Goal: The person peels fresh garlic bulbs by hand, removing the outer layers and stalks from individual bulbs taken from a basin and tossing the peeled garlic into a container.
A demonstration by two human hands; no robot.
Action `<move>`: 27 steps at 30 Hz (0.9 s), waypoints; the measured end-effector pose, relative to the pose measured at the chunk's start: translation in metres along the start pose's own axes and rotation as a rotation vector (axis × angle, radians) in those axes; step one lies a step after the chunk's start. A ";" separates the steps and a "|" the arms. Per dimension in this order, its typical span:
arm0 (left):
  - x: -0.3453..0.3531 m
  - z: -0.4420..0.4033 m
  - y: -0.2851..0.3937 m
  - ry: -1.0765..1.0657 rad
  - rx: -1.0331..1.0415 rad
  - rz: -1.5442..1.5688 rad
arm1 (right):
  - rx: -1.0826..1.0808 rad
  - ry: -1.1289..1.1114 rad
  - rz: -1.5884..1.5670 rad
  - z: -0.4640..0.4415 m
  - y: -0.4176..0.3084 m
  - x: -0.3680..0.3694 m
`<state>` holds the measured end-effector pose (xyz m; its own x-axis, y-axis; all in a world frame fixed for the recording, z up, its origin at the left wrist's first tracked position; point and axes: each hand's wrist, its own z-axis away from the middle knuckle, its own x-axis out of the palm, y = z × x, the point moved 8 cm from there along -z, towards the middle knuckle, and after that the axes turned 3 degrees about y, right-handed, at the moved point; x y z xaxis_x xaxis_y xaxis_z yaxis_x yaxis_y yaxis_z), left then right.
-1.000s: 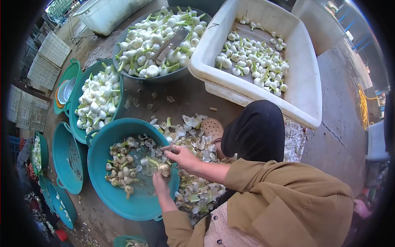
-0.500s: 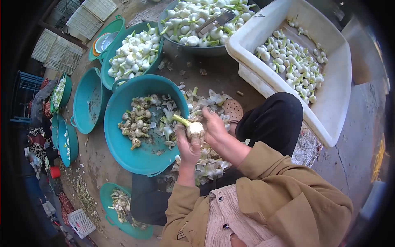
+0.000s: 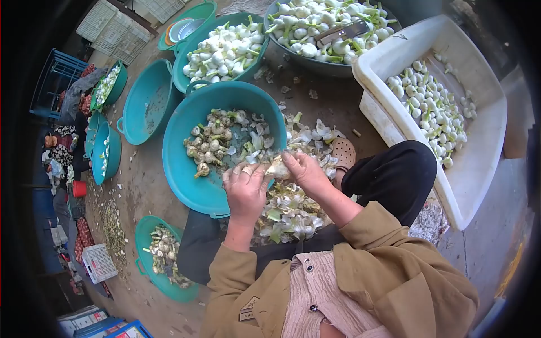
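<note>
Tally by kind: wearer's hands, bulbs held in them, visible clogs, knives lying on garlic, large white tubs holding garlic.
Left hand and right hand: 2
Held garlic bulb: 1
Clog: 1
Knife: 1
White tub: 1
Total: 6

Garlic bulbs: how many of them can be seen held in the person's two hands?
1. The garlic bulb is between the left hand and the right hand, by the teal basin. The fingers cover part of it, so another could be hidden.

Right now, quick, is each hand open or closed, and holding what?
Left hand: closed on one end of a garlic bulb, grip partly hidden.
Right hand: closed, holding the same garlic bulb.
</note>
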<state>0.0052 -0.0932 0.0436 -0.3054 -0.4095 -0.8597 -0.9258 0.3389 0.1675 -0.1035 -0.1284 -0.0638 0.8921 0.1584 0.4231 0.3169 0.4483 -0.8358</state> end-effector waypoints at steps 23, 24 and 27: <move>0.066 0.080 -0.048 -0.141 -1.233 1.864 | -0.314 -0.439 0.160 0.010 -0.010 0.041; 0.061 0.076 -0.042 -0.085 -1.232 1.789 | -0.214 -0.349 -0.049 0.004 0.002 0.037; 0.056 0.065 -0.036 0.049 -1.158 1.745 | -0.063 -0.240 -0.383 -0.005 0.030 0.034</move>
<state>0.0361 -0.0730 -0.0423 -0.7952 -0.3476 0.4969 0.5888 -0.2467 0.7697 -0.0616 -0.1139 -0.0765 0.6091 0.1947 0.7688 0.6351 0.4609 -0.6199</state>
